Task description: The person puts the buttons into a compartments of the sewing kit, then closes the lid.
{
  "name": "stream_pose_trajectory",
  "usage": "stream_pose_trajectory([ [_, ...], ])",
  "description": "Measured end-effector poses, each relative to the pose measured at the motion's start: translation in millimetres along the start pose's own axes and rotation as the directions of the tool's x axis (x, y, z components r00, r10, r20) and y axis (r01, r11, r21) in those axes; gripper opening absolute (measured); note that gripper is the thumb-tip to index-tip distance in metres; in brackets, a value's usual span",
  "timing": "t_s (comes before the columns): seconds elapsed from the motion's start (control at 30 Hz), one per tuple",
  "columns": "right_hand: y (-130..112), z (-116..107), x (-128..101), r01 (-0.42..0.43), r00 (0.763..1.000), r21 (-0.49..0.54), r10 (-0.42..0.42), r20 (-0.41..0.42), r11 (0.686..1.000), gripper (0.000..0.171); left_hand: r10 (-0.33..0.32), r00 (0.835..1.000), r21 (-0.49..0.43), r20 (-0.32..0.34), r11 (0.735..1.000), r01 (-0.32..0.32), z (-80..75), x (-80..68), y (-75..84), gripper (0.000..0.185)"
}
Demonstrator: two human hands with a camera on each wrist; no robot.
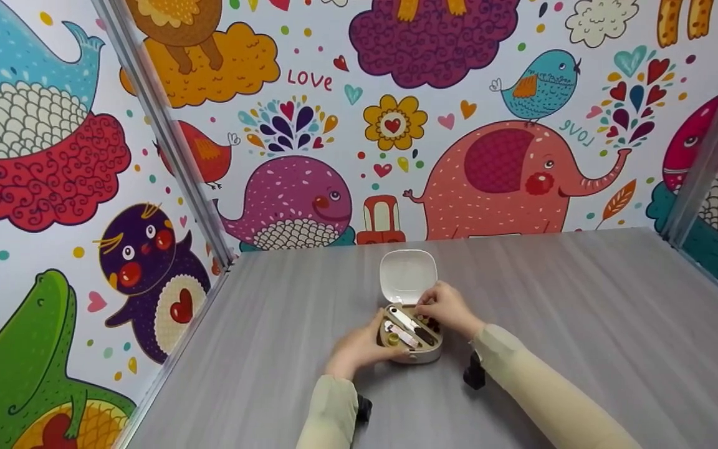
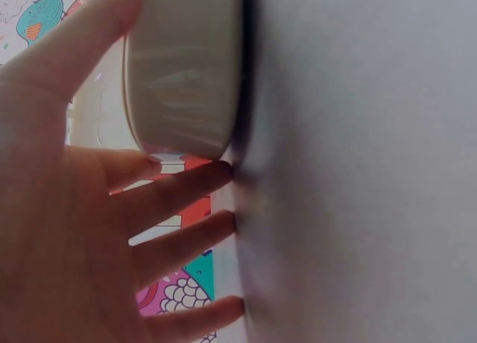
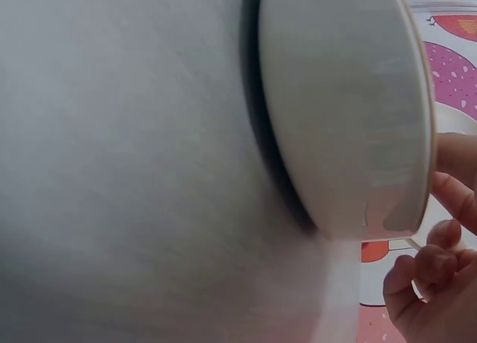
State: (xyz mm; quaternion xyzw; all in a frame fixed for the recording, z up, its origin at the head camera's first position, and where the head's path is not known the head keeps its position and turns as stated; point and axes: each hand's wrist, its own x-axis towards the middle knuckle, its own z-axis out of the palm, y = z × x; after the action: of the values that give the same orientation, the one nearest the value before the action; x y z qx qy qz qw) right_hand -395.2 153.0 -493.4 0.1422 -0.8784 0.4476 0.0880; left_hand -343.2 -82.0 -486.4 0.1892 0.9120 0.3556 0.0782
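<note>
A small cream hinged case [image 1: 421, 357] stands on the table, its white lid [image 1: 408, 276] raised at the back. Inside lie a white-and-black slim tool [image 1: 406, 319], a pale pink-and-white tool [image 1: 400, 333], a yellow-green spool-like piece [image 1: 393, 339] and small dark pieces at the right. My left hand [image 1: 359, 344] holds the case's left side, thumb at the front; in the left wrist view its other fingers [image 2: 182, 246] spread beside the case wall. My right hand [image 1: 449, 307] reaches over the right rim with bent fingers [image 3: 436, 261]; its fingertips are inside, and whatever they touch is hidden.
The grey wood-grain table [image 1: 272, 312] spreads around the case. Printed cartoon wall panels [image 1: 309, 187] stand behind and at the sides, with metal corner posts [image 1: 172, 137]. A black wrist device [image 1: 474, 373] hangs under the right forearm.
</note>
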Motion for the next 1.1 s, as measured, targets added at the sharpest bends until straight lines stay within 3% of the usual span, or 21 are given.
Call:
stream_pose_trajectory([
  [0.13, 0, 2, -1, 0.004, 1.000, -0.014, -0.004, -0.018, 1.000, 0.013, -0.004, 1.000, 0.013, -0.002, 1.000, 0.004, 0.8, 1.3, -1.5, 0.112],
  [0.3, 2, 3, 0, 0.021, 0.999, -0.053, -0.022, -0.029, 0.998, 0.015, -0.007, 0.999, 0.097, -0.033, 0.995, 0.010, 21.4, 28.6, -41.6, 0.125],
  [0.37, 2, 4, -1, 0.027, 0.999, -0.057, -0.029, -0.031, 0.998, 0.015, -0.008, 0.999, 0.107, -0.035, 0.994, 0.012, 21.2, 26.7, -39.0, 0.121],
  [0.53, 1, 4, -2, 0.052, 0.998, -0.063, -0.055, -0.041, 0.997, 0.015, -0.004, 1.000, 0.072, -0.019, 0.997, 0.005, 6.4, 7.4, -9.4, 0.113],
  [0.7, -3, 3, -2, 0.037, 0.998, -0.063, -0.041, -0.048, 0.997, 0.013, 0.005, 1.000, 0.104, -0.026, 0.995, -0.002, 20.2, 25.3, -37.8, 0.124],
  [0.77, -4, 2, -2, 0.024, 0.998, -0.058, -0.027, -0.050, 0.998, 0.012, 0.007, 1.000, 0.102, -0.026, 0.995, -0.004, 20.2, 25.9, -39.1, 0.124],
  [1.0, -6, -17, -7, -0.029, 0.999, 0.007, 0.029, -0.036, 1.000, 0.012, -0.012, 1.000, -0.002, -0.002, 1.000, 0.012, 1.8, 4.5, -5.1, 0.117],
  [1.1, -1, -27, -11, -0.006, 0.999, 0.001, 0.006, -0.049, 1.000, 0.015, -0.014, 1.000, 0.010, -0.002, 1.000, 0.014, -1.5, 0.0, -0.1, 0.113],
])
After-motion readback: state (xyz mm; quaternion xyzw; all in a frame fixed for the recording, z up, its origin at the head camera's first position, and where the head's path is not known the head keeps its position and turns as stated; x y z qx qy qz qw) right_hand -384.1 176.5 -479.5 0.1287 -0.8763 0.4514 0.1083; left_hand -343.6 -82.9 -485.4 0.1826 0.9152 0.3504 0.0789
